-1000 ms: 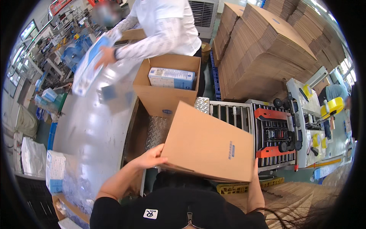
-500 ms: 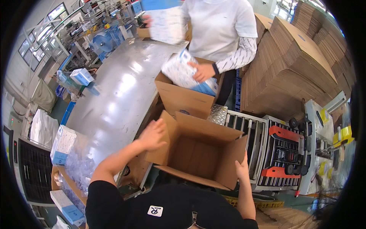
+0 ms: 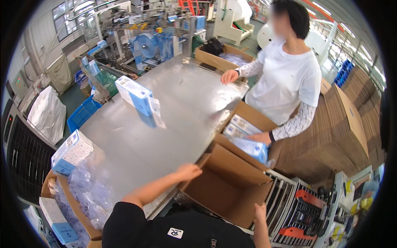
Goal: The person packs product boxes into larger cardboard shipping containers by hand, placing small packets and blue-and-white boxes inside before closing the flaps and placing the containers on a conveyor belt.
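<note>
Empty cardboard box (image 3: 225, 192) sits open-topped at the near edge of the steel counter (image 3: 165, 124), flaps up, resting partly on the roller conveyor (image 3: 297, 206). Left hand (image 3: 188, 170) grips the box's left flap at the counter edge, fingers curled over the cardboard. Right hand (image 3: 260, 211) rests on the box's near right wall, fingers extended upward; whether it clasps the edge cannot be told.

Behind it, touching, a second cardboard box (image 3: 248, 120) holds blue-and-white packs (image 3: 248, 142). A co-worker in a white shirt (image 3: 289, 78) has one hand (image 3: 259, 137) on those packs, the other (image 3: 228, 76) on a further carton's rim. One blue-and-white pack (image 3: 138, 97) stands mid-counter. Stack of flat cardboard (image 3: 347, 124) at right.
</note>
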### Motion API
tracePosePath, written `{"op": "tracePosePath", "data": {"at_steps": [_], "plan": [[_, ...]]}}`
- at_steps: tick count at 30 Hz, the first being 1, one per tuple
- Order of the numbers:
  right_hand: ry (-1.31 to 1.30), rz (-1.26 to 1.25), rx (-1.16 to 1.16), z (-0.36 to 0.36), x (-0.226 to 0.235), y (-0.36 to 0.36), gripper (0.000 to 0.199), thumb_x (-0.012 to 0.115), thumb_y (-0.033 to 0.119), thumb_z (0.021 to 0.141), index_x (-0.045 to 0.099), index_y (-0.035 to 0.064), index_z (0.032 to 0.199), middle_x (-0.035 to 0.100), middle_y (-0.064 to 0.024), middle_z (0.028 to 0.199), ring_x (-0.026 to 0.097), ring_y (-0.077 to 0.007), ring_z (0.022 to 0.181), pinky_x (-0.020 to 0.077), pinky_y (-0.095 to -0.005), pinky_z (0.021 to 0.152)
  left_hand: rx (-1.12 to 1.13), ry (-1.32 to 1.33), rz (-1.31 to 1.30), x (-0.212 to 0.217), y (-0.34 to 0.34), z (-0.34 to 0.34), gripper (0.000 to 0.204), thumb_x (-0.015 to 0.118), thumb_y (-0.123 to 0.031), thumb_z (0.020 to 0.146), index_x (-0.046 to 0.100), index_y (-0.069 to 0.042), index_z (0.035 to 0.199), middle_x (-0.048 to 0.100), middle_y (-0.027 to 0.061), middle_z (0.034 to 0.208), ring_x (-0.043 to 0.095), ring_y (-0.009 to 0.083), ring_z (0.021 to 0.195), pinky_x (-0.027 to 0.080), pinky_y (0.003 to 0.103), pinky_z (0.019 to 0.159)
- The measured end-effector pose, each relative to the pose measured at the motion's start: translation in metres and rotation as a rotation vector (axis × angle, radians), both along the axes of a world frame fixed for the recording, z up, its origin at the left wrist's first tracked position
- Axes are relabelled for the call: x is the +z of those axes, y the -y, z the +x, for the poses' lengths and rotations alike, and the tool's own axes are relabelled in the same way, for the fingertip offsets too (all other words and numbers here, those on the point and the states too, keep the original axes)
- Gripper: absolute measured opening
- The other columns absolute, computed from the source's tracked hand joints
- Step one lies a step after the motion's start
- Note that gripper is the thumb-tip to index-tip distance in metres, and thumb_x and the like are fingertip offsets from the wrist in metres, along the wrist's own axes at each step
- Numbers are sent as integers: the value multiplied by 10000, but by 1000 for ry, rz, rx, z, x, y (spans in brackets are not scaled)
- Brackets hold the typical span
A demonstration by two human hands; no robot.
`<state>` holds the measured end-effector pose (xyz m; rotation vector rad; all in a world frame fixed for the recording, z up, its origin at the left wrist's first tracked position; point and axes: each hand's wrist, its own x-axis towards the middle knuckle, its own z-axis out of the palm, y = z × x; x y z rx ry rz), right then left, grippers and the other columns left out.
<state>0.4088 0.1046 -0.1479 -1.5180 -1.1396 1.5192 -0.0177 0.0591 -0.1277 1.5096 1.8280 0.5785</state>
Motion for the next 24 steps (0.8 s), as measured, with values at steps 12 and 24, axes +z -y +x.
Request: {"op": "tracePosePath", "data": {"at_steps": [12, 24], "plan": [[456, 502, 6, -25, 50, -38, 420, 545, 102, 881, 394, -42, 1245, 451, -176, 1262, 446, -238, 1183, 378, -326, 958, 639, -630, 60, 72, -81, -400, 597, 500, -543, 821, 512, -134, 1257, 238, 160, 1450, 109, 442, 1338, 228, 631, 1008], [971, 1292, 1601, -428, 165, -45, 859, 755, 186, 610, 354, 204, 1369, 322, -138, 1402, 321, -317, 1293, 220, -503, 1056, -444, 24, 187, 102, 83, -180, 425, 588, -447, 808, 595, -156, 1118, 370, 92, 1382, 278, 318, 1309, 427, 472, 910]]}}
